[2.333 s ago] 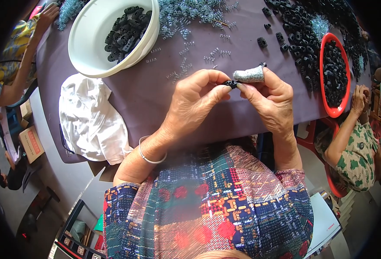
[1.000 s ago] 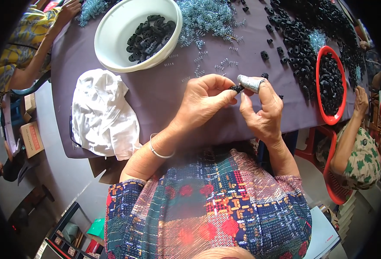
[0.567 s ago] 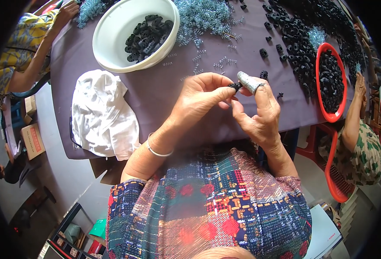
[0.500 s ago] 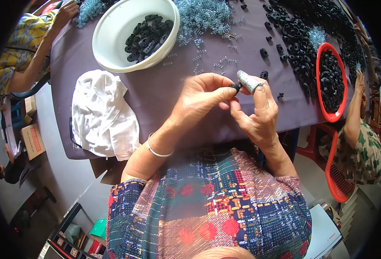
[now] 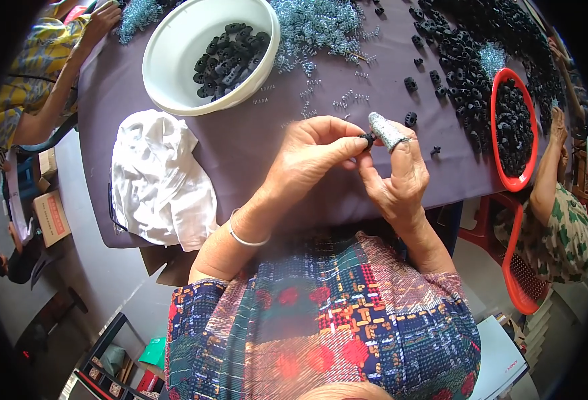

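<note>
My left hand (image 5: 307, 157) pinches a small black plastic piece (image 5: 368, 141) between thumb and forefinger, just above the purple-grey tablecloth (image 5: 241, 150). Close against it is my right hand (image 5: 401, 183), its fingers closed around the piece's other side. A grey wrap (image 5: 385, 132) covers the right forefinger. The fingers hide most of the piece. Beyond my hands lie loose metal coil springs (image 5: 351, 100), with a large bluish heap of springs (image 5: 321, 30) farther back. One black ribbed piece (image 5: 411, 119) rests beside the wrapped finger, and a smaller black part (image 5: 436, 151) lies to its right.
A white basin (image 5: 167, 97) holding black pieces stands at the back left, behind a crumpled white cloth (image 5: 157, 180). Black pieces (image 5: 457, 83) spread across the far right, beside a full red basket (image 5: 494, 133). Co-workers' arms (image 5: 546, 170) reach in from both sides. A red chair (image 5: 517, 267) stands right.
Both hands stay together on the black piece. The right forefinger and hand have shifted slightly, and the piece now shows less between the fingers. The whole view has moved a little.
</note>
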Tool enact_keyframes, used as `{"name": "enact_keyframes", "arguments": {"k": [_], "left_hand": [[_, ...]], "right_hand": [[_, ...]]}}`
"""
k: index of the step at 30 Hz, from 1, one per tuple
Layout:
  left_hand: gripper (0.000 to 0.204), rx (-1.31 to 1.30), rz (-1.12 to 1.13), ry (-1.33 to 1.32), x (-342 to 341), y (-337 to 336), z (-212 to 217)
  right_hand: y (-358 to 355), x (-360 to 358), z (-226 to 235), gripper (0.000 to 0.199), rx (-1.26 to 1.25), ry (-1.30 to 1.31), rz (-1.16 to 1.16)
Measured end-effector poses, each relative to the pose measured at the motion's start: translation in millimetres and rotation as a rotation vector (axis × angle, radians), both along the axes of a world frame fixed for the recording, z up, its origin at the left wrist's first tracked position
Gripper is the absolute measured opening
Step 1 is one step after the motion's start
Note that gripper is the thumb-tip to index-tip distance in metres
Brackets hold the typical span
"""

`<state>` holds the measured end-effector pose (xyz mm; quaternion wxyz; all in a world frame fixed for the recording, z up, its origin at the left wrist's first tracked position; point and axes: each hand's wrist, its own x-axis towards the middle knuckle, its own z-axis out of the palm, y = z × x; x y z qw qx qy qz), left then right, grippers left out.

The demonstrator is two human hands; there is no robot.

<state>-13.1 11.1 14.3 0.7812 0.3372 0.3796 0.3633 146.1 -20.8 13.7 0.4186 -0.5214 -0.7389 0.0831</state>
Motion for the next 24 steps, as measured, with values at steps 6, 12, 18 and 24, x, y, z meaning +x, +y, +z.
{"name": "enact_keyframes", "arguments": {"k": [6, 12, 18, 24], "left_hand": [[0.015, 0.027, 0.015, -0.017, 2.2, -2.2, -1.2], [0.019, 0.016, -0.039, -0.071, 1.9, -1.2, 0.7], [0.021, -0.061, -0.099, -0.143, -0.3, 1.0, -0.5], [0.02, -0.102, -0.087, -0.201, -1.2, 1.4, -0.7]], "right_hand": [[-0.2, 1.4, 3.5, 0.046, 0.017, -0.025, 0.014], [0.8, 11.1, 11.9, 0.023, -0.383, 0.573, 0.022], [-1.3, 18.6, 25.7, 0.022, -0.547, 0.798, -0.024], [-2.2, 19.3, 27.1, 0.024, -0.532, 0.797, -0.028]]}}
